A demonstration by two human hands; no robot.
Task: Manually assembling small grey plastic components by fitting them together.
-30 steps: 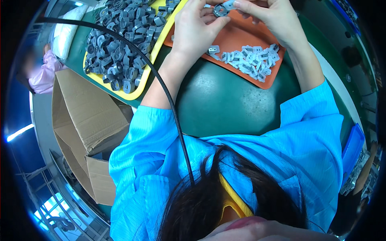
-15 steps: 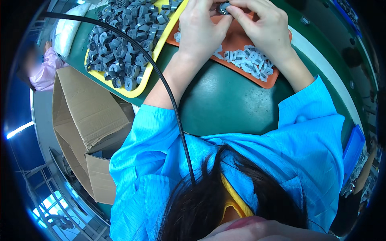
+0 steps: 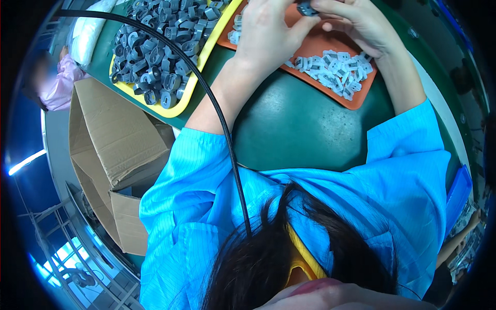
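Observation:
A small dark grey plastic part [image 3: 306, 9] is held between both hands at the top edge of the view, above an orange-red tray [image 3: 356, 102]. My left hand [image 3: 271, 39] is closed, its thumb tip against the part; its other fingertips are partly cut off by the frame. Thumb and forefinger of my right hand [image 3: 364, 23] pinch the part from the right. Many small translucent white plastic pieces [image 3: 336, 72] lie in the tray below the hands. To the left, a yellow tray [image 3: 173, 112] is heaped with grey ring-shaped plastic parts [image 3: 157, 57].
The trays stand on a green tabletop [image 3: 305, 129]. An open cardboard box [image 3: 121, 139] is at the left, beside the table. A black cable [image 3: 209, 98] crosses in front of the left forearm. A person in pink [image 3: 62, 85] is at the far left; a blue bin [image 3: 459, 194] is at the right.
Both hands and the orange-red tray now appear farther right as the view shifts. The right hand has turned a little around the grey part, and its lower fingers show more.

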